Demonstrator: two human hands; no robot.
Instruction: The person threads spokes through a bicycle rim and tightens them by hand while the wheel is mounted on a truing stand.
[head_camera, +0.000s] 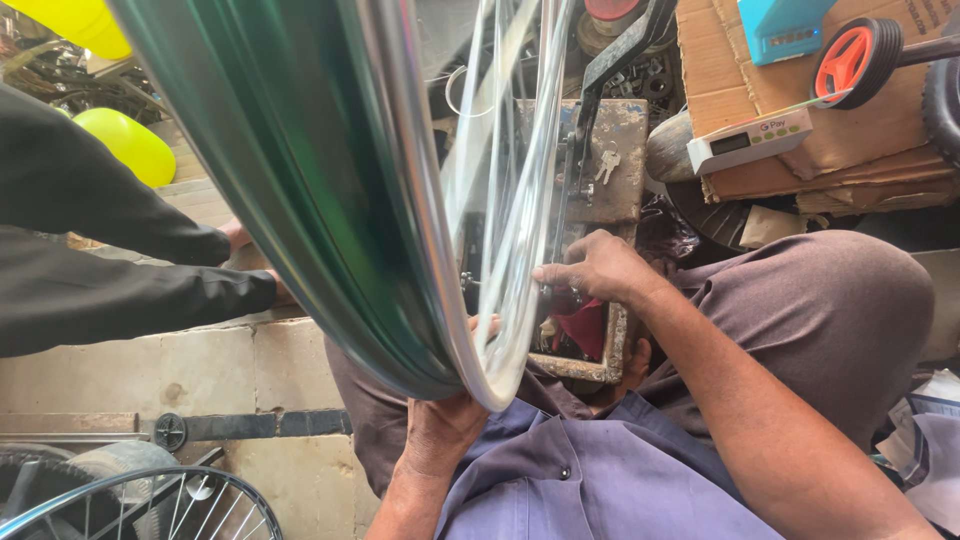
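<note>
Green rubber covered the wheel (300, 190), which stood upright and very close to the camera, so it filled the middle of the view. The left hand (440, 430) was closed around the bottom of its shiny rim, just above the person's lap, and this grip seemed to carry the weight and keep the wheel from tipping. The right hand (598, 268) reached in from the other side with the fingers pinched together at the spokes (505, 200); something small might have been between the fingertips, but I could not tell what it was. The wheel was held in front of a rusty metal box (600, 160), probably so that the tools stayed within reach. On the left, the two dark sleeves (110, 270) of another person stretched toward the stone step (200, 360), their hands partly hidden behind the tyre. A second wheel (140, 505) lay at the lower left, and cardboard (860, 130) with a small white device (750, 142) was behind the knee.
</note>
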